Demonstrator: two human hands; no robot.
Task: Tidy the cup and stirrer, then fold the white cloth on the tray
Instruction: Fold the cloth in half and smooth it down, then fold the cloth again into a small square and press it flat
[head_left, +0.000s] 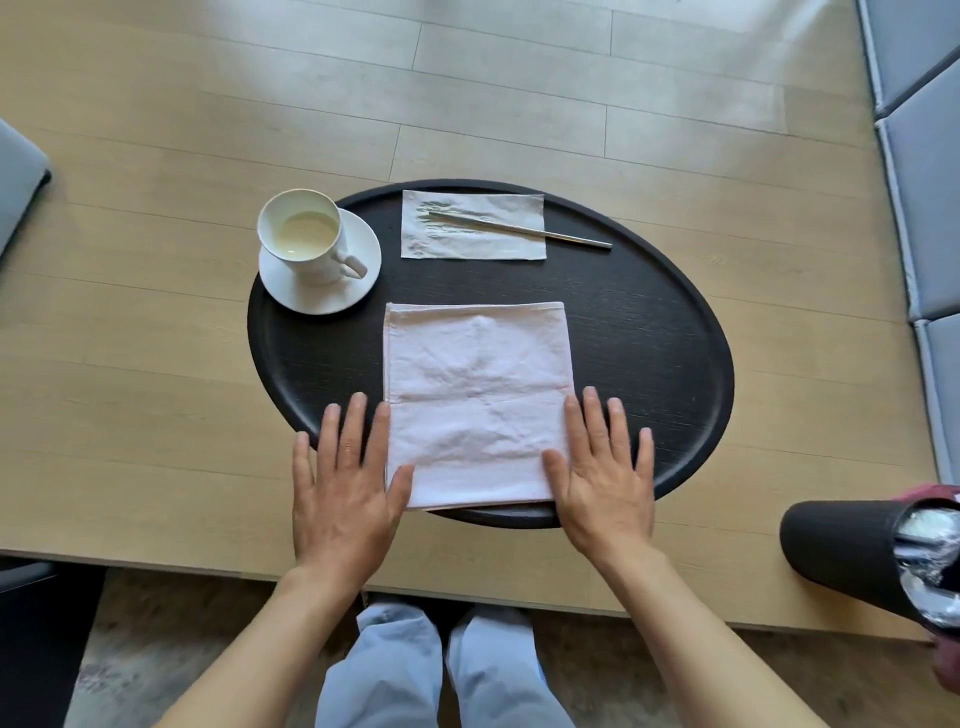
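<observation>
At the far left edge a grey cushioned seat corner juts in beside the pale wood-grain table, whose plank pattern runs across the whole view under bright daylight. On the table sits a black oval wooden tray. At the tray's left rim a white ceramic cup holding pale yellowish liquid stands upright on a white round saucer, the handle turned toward the near right. Nearer the viewer, the left hand lies palm down with fingers spread wide, gripping nothing, its thumb resting on the left edge of the folded white cloth, which lies flat in the tray's middle and near part. Beyond the cloth, at the far side of the tray, a thin silver metal stirrer lies slanted across a white rectangular paper napkin, its right end reaching past the napkin onto the tray. The right hand mirrors the left, flat and splayed, holding nothing, its thumb and forefinger on the cloth's right edge. Below, light blue trouser legs show under the table edge. At the right, a dark cylindrical container with crumpled shiny contents lies tilted on the table, and grey padded cushions line the right edge. No writing is legible anywhere.
</observation>
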